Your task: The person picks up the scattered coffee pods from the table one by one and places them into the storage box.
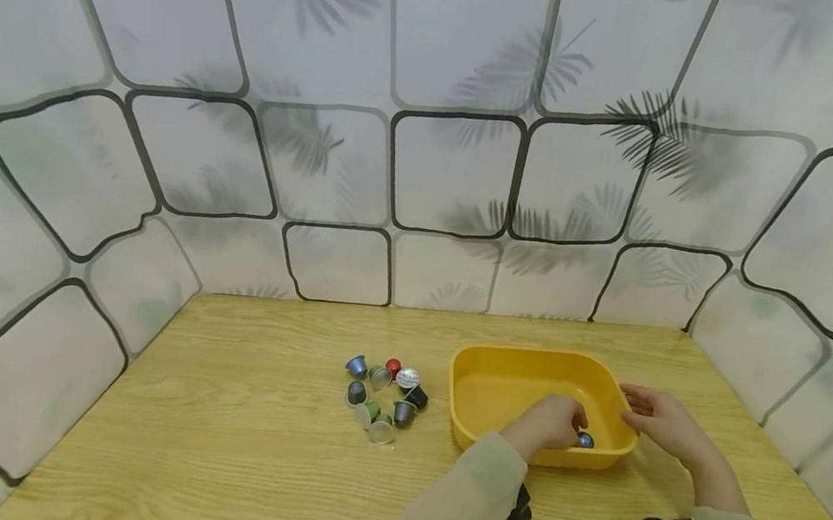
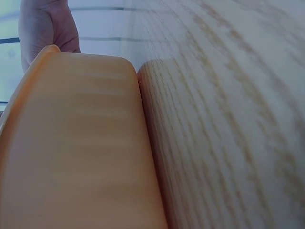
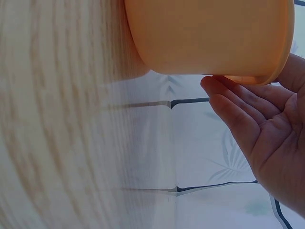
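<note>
My hands are apart. My left hand (image 1: pixel 550 422) dips into the yellow tray (image 1: pixel 517 387) beside 1 blue capsule (image 1: pixel 585 439); its fingertips are hidden, so I can't tell whether they pinch it. The left wrist view gives mostly the tray's outer wall, which blocks my fingers. My right hand (image 1: pixel 661 417) grips the tray's right rim, thumb over the edge and partly hidden. Left of the tray, capsules (image 1: pixel 404 412) cluster on the table (image 1: pixel 241 436), some overlapping. Both sleeves (image 1: pixel 464 499) are cut off below.
</note>
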### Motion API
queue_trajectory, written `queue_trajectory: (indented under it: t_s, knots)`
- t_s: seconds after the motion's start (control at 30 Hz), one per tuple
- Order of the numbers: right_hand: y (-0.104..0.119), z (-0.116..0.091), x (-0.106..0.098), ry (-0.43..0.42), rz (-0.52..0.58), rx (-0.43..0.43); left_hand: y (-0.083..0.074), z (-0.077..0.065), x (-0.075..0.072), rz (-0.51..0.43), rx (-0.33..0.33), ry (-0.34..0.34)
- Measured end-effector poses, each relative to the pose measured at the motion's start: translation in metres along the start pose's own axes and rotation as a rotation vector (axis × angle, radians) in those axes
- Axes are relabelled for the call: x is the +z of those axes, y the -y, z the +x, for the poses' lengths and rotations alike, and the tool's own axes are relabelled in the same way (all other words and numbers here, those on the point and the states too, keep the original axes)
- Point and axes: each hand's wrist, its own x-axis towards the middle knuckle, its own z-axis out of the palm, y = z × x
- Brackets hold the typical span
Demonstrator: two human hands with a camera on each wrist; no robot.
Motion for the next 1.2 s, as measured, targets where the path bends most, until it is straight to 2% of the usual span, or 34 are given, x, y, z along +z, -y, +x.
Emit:
queue_trajectory:
  t_s: [0.47, 0.6, 0.9, 1.2]
  knots:
    - [0.002, -0.001, 0.0, -0.01, -0.008, -0.013, 0.0, -0.003, -0.001, -0.015, -0.001, -0.003]
    - [0.001, -0.001, 0.001, -0.006, -0.003, -0.012, 0.001, -0.003, -0.002, 0.002, 0.022, -0.03]
    - [-0.001, 0.0, 0.0, 0.018, 0.0, 0.009, 0.005, -0.006, -0.004, 0.013, 0.073, -0.138]
    - [0.0, 0.001, 0.001, -0.001, -0.008, -0.008, 0.001, -0.015, -0.021, -0.058, 0.127, -0.15]
